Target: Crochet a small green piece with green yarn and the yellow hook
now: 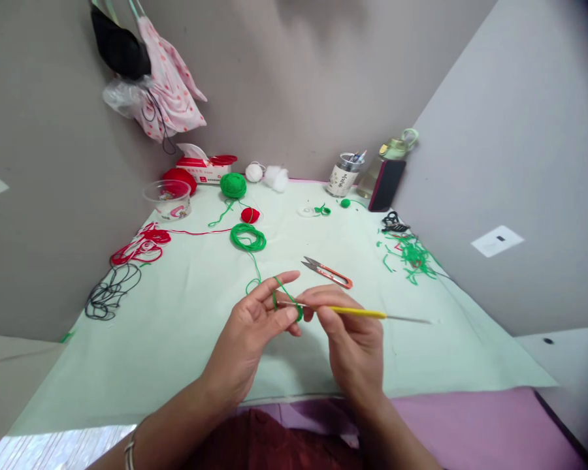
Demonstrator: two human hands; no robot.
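Observation:
My right hand (pixel 355 346) grips a crochet hook (pixel 357 312) by its yellow handle, the metal tip pointing left. A small piece of green crochet (pixel 299 313) is pinched between the thumb and fingers of my left hand (pixel 255 333). Green yarn (pixel 285 289) runs over my raised left index finger down to the piece, where the hook's tip meets it. From that hand the strand trails back toward a loose green coil (pixel 247 237). Thread snips (pixel 327 272) with orange handles lie just beyond my hands.
Red yarn (pixel 142 247) and black cord (pixel 112 294) lie left. Behind are a clear tub (pixel 168 209), tissue box (pixel 215 172), green ball (pixel 233 186) and small red ball (pixel 249 215). At right stand a pen holder (pixel 343 179), phone (pixel 387 186) and bottle (pixel 370 176), near green scraps (pixel 415 256).

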